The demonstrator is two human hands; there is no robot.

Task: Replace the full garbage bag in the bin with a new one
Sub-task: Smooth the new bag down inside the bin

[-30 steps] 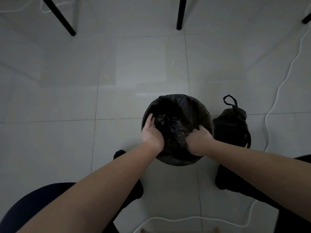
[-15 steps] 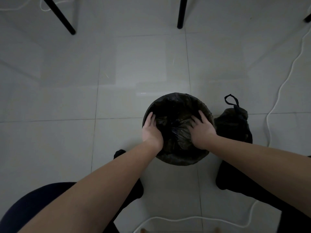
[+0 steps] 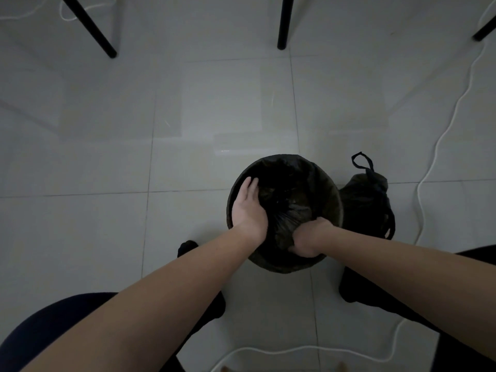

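My left hand (image 3: 248,208) lies flat, fingers straight, pressing the liner (image 3: 292,210) against the bin (image 3: 284,267) wall at 9 o'clock. My right hand (image 3: 308,238), apart from it, grips bunched liner at 5 o'clock, nearer the slack. The full bag (image 3: 367,200) sits tied just beside the bin at 3 o'clock.

I work in dim, grey light. A faint sheen lies on the floor tiles (image 3: 222,124) toward twelve o'clock; the bin (image 3: 336,200) is nearly black inside (detail lost), and tile lines bow at the edges.

One bin (image 3: 281,267), liner (image 3: 294,210) and tied bag (image 3: 365,202); two hands (image 3: 248,210); three legs (image 3: 284,22).
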